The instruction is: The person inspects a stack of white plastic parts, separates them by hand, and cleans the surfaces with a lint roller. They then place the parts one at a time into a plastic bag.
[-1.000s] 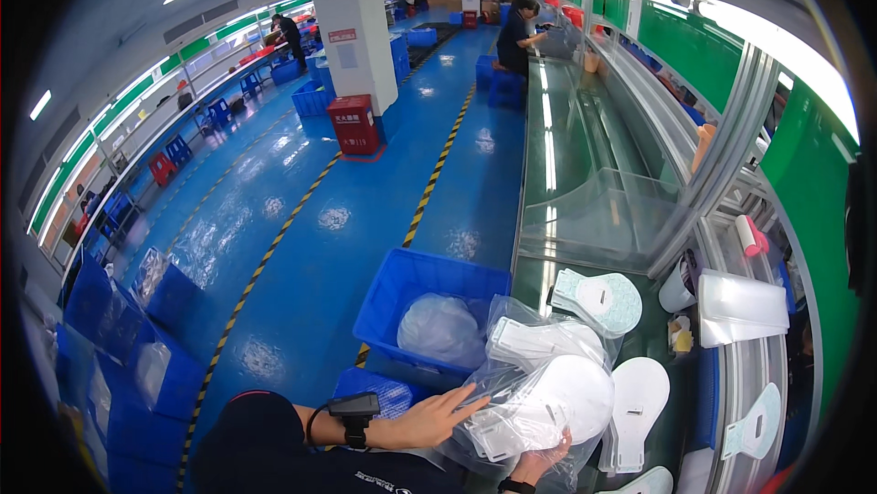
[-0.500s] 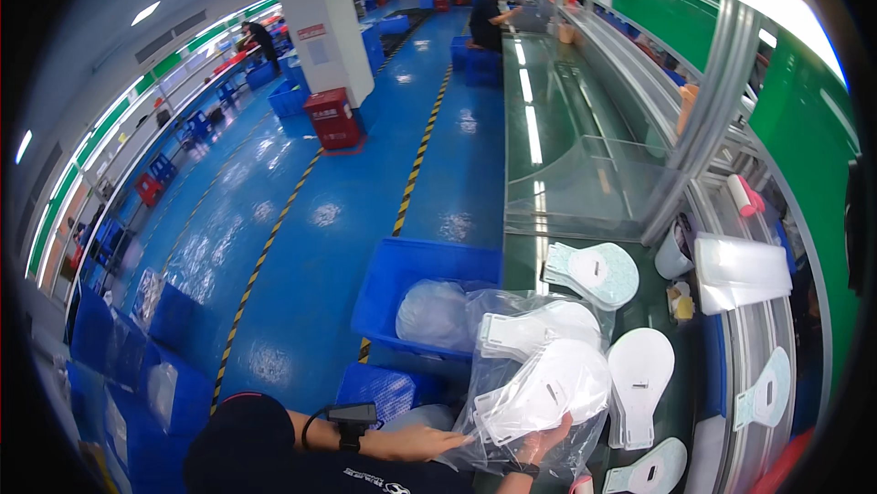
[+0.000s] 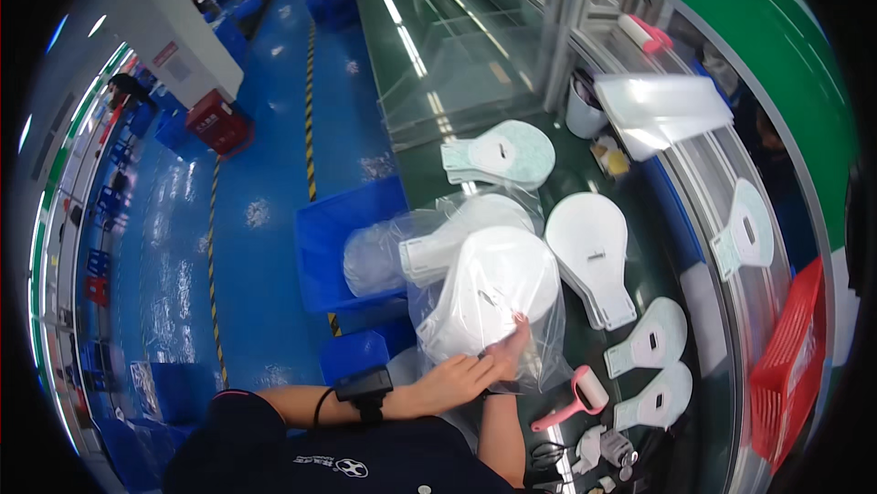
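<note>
A stack of white paddle-shaped panels (image 3: 502, 275), round at one end and with a small slot, sits in a clear plastic bag (image 3: 539, 361) at the near end of the workbench. My right hand (image 3: 513, 348) grips the near edge of these panels, its fingers against the front face. Next to it my left hand (image 3: 457, 379) is closed, with the bag's film at its fingertips; exactly what it pinches is partly hidden. Just behind lies another bagged white panel (image 3: 489, 220). To the right rests a separate white panel stack (image 3: 589, 247), outside the bag.
Pale green-white panels (image 3: 512, 151) lie farther back, with more at right. A pink-handled lint roller (image 3: 580, 395), a red basket (image 3: 790, 361), a grey bin (image 3: 585, 108) and clear plastic sheets (image 3: 662, 106) surround the work. A blue crate (image 3: 320, 247) stands left of the bench.
The view has swung right and down. My left hand has come across to the right hand at the panels' near edge, and the bagged stack is turned more upright.
</note>
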Available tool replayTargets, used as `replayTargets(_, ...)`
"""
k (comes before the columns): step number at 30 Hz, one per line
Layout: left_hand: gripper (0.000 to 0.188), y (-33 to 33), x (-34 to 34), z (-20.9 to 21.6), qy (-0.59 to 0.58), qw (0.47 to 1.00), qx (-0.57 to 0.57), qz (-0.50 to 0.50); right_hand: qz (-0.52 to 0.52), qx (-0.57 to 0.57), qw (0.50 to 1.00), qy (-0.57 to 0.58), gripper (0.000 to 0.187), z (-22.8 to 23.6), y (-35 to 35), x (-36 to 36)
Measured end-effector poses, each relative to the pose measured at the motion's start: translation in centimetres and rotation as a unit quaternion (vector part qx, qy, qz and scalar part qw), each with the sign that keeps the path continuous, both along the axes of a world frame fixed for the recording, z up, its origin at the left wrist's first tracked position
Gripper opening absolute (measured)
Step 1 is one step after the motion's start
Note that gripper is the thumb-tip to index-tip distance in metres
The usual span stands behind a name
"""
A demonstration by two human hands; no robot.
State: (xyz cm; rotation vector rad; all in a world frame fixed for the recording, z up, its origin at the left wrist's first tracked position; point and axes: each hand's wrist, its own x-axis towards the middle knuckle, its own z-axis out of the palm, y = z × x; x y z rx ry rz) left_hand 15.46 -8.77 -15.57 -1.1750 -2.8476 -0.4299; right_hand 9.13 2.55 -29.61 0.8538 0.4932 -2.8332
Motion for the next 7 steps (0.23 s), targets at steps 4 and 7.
replayTargets(4, 0.052, 0.3, -0.4, 0.5, -0.071, 0.985, 0.138, -0.081, 0.048, -0.132, 0.988, 0.059, 0.046, 1.2, -0.5, -0.1)
replayTargets(7, 0.054, 0.4, -0.5, 1.0, -0.064, 0.973, 0.152, -0.159, 0.076, 0.053, 0.996, 0.007, 0.050, 1.7, -0.8, -0.2)
